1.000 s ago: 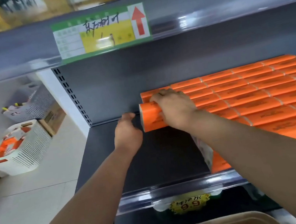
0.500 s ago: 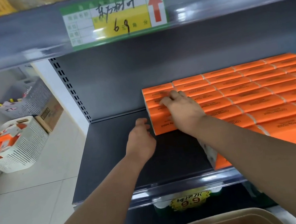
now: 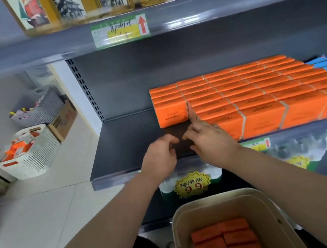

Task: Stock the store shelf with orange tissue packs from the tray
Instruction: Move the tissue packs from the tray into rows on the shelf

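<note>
Orange tissue packs (image 3: 239, 94) lengthwise across shelf (image 3: 131, 141)

Orange tissue packs (image 3: 249, 93): rect. blocks w/ dark print, stood on edge in tight rows & cols on the dark grey shelf (image 3: 127, 144). They run from just beyond the right hand (image 3: 210, 140) out to that hand's right. Leftmost col. stops short; its front pack (image 3: 172, 115) is upright, just beyond both hands' fingertips. Bare shelf lies under the left hand (image 3: 159, 158) & to its left. Beige tray (image 3: 278, 204) sits below the forearms, nearer the person. A few loose packs (image 3: 226, 240) lie flat in its bottom, approx. 2 cols, edges touching.
</note>
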The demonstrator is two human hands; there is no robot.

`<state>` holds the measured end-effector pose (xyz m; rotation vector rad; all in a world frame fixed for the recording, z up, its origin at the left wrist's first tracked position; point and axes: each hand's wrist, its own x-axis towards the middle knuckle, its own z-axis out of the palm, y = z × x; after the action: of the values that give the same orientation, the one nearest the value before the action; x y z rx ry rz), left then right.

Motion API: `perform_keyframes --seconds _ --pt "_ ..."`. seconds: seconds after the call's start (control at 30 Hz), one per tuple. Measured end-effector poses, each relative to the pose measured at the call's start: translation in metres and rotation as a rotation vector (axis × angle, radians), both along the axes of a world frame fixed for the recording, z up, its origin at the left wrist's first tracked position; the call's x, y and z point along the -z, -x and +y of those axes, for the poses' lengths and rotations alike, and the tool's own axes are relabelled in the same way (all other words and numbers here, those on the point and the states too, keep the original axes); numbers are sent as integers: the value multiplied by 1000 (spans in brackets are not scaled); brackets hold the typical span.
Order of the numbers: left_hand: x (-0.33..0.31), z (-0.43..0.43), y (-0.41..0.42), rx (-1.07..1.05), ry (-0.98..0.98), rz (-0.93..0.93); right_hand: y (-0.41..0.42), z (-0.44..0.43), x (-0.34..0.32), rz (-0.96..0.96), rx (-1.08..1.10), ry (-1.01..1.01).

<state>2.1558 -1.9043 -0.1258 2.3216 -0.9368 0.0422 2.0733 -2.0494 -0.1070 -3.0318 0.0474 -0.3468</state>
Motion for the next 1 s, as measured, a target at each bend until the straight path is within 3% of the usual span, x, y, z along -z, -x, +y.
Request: perform_keyframes --seconds 0.2,0.47,0.57,0.83,1.0 --pt "35 16 59 103 -161 20 68 -3 41 1 24 -43" --pt "109 32 116 90 -420 194 141 -16 142 268 151 -82" --pt "131 30 127 157 -606 232 163 -18 183 411 247 -163" --pt "163 9 132 362 -945 171 166 -15 245 595 278 -243" --pt "192 -5 132 469 -965 188 168 -11 280 674 284 -277"
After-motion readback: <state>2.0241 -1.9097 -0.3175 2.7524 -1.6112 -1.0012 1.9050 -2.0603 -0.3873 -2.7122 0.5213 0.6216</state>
